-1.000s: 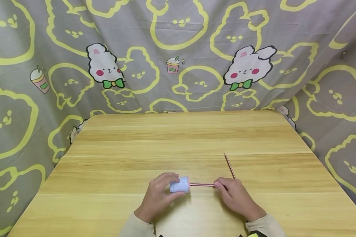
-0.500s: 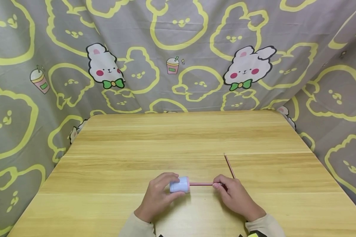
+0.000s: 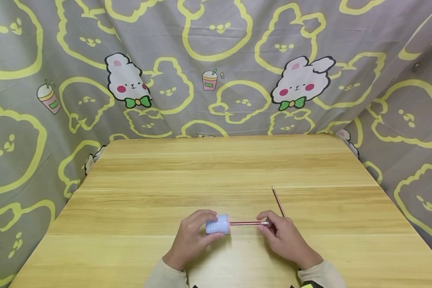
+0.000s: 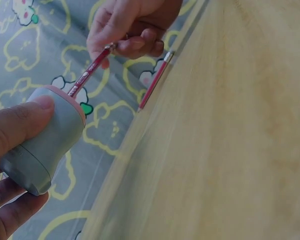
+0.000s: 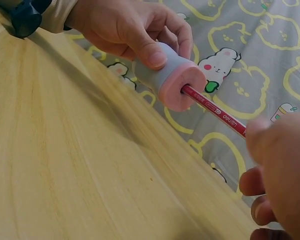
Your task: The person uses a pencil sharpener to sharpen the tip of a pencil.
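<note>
My left hand point(image 3: 192, 236) grips a light-blue pencil sharpener point(image 3: 217, 225) with a pink end face, fingers and thumb on its sides. It lies sideways, its pink end point(image 5: 182, 90) pointing at my right hand. A red pencil point(image 5: 217, 111) with white lettering sticks into the hole there. My right hand point(image 3: 286, 238) holds the pencil's outer end between thumb and index finger; the pale tip of that end shows between them in the head view. A second red pencil point(image 4: 156, 82) lies on the table beyond my right hand, its lower part hidden behind that hand in the head view.
The wooden table point(image 3: 216, 172) reaches back to a grey curtain point(image 3: 201, 108) with yellow outlines and rabbit prints, which also hangs along both sides. A dark wrist strap point(image 5: 26, 17) sits by the left sleeve.
My right thumb and index finger have shifted on the pencil and spread a little, baring its pale end. The pencil has rolled between them. My left hand and the sharpener stay put.
</note>
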A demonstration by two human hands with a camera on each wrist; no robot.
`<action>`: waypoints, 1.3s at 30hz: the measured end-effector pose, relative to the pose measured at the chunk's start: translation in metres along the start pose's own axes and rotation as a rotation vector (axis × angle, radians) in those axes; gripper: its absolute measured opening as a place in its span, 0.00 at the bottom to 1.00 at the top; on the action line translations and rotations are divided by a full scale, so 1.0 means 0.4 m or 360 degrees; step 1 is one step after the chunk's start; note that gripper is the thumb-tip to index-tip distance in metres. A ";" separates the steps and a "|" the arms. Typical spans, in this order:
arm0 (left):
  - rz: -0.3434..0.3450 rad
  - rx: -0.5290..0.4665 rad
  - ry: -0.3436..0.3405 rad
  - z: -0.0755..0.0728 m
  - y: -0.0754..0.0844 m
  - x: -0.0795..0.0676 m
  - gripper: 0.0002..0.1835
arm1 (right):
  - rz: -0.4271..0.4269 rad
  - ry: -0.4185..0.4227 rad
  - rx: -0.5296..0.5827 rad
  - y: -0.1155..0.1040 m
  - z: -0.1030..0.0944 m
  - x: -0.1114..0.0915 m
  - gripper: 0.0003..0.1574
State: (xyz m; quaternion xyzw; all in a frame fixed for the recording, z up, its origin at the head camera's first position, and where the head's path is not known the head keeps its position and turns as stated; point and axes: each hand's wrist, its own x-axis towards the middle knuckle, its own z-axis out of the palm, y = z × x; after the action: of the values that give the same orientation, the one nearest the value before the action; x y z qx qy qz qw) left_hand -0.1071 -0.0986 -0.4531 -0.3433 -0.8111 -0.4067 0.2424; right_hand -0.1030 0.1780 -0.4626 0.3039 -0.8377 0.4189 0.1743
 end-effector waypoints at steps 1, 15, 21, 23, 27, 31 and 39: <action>-0.0002 0.0001 0.0000 0.000 0.000 0.000 0.19 | -0.0011 0.0004 0.0013 -0.001 0.000 0.000 0.13; 0.0021 0.0014 0.0007 0.004 -0.002 -0.002 0.19 | -0.0011 0.0020 -0.0052 0.008 0.005 -0.003 0.12; 0.0022 0.0006 0.0006 0.004 -0.002 0.000 0.19 | 0.0030 -0.0017 0.0046 0.001 0.001 -0.002 0.11; 0.0030 0.0004 0.0006 0.004 -0.002 0.000 0.19 | 0.0014 -0.0018 0.0060 0.000 0.000 -0.002 0.12; 0.0046 0.0003 0.0007 0.006 -0.001 0.001 0.19 | -0.0030 -0.0004 0.0025 0.001 0.001 0.000 0.12; 0.0057 -0.0004 0.0010 0.007 -0.002 0.000 0.19 | -0.0065 -0.0007 -0.0009 0.003 0.002 0.001 0.12; 0.0042 -0.0004 0.0002 0.008 -0.002 0.000 0.19 | -0.0027 0.0027 -0.0001 0.004 0.006 -0.002 0.09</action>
State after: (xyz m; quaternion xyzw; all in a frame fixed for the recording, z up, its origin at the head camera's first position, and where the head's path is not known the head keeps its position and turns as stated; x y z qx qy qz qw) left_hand -0.1078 -0.0963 -0.4553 -0.3541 -0.8059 -0.4047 0.2477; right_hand -0.1037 0.1770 -0.4653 0.3075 -0.8336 0.4198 0.1852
